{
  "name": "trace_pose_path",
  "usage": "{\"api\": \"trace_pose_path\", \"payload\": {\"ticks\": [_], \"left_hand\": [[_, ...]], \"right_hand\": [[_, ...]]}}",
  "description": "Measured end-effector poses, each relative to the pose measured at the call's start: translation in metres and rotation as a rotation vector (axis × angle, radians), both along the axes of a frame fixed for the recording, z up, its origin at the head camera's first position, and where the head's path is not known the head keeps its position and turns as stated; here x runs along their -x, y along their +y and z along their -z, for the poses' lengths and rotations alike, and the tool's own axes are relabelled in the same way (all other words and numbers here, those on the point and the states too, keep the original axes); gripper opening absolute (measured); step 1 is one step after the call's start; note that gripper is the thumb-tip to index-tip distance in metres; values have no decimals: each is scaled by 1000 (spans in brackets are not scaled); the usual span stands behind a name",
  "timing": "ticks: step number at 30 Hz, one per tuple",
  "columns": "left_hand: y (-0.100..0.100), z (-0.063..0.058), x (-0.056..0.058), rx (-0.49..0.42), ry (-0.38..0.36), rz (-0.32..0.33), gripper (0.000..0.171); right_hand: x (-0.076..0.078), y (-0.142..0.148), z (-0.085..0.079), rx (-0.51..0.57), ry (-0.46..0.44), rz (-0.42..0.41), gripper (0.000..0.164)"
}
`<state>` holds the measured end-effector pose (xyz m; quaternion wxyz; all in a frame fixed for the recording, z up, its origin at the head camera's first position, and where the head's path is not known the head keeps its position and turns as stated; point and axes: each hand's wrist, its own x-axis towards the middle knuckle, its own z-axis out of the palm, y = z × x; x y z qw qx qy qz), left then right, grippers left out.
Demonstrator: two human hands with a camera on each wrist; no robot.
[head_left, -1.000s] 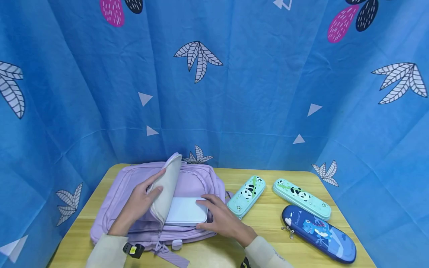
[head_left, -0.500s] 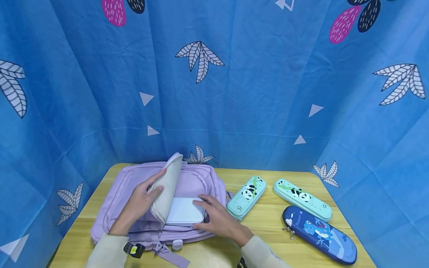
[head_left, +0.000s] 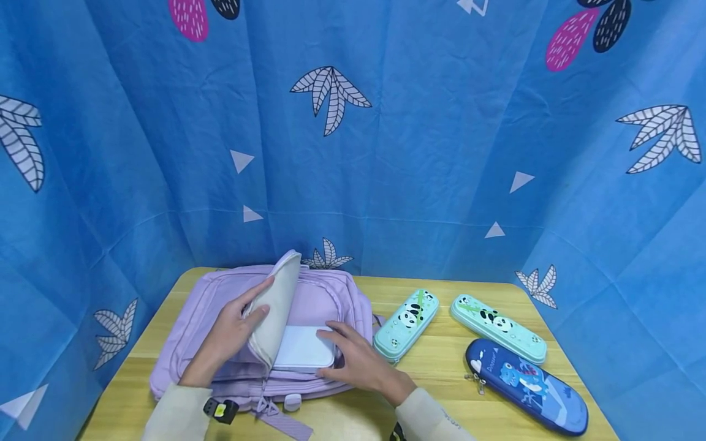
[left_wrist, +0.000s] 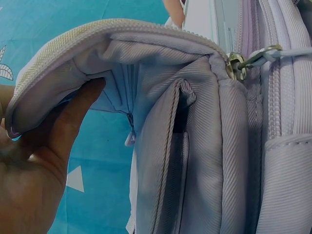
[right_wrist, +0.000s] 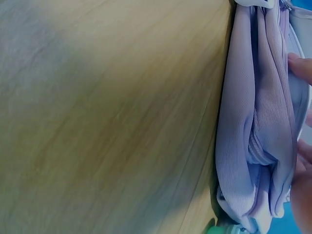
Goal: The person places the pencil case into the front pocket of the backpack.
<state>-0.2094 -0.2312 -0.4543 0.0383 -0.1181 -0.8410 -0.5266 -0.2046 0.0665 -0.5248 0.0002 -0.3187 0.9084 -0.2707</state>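
A lilac backpack lies on the table with its front pocket unzipped. My left hand holds the pocket's flap lifted, thumb on its pale lining; the left wrist view shows the flap's zipper edge curving over that hand. A flat pale blue case with rounded corners lies partly in the pocket, its left part hidden by the flap. At the case's right end, my right hand grips it between thumb and fingers. Only fingertips of the right hand show at the right wrist view's edge.
Right of the backpack lies a mint panda pencil case, with another mint panda pencil case farther right. A navy dinosaur pencil case lies near the right edge of the wooden table. A blue patterned curtain surrounds the table.
My right hand has moved slightly left, pushing the pale blue case a little farther under the flap, and is now almost still. The left hand keeps holding the flap in place.
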Motion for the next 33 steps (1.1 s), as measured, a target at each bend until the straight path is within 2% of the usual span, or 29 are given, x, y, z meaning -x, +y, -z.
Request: {"api": "trace_pose_path", "payload": {"ticks": [11,18,33], "left_hand": [[-1,-1,0,-9,1,-5,56],[-2,-1,-1,-9,-1,-7,56],[-1,-1,-1,-4,-7,-2,57]], "right_hand": [[1,13,-1,30,-9,0,79],[0,12,-1,21,26,0,75],[-1,9,1,15,12,12,69]]}}
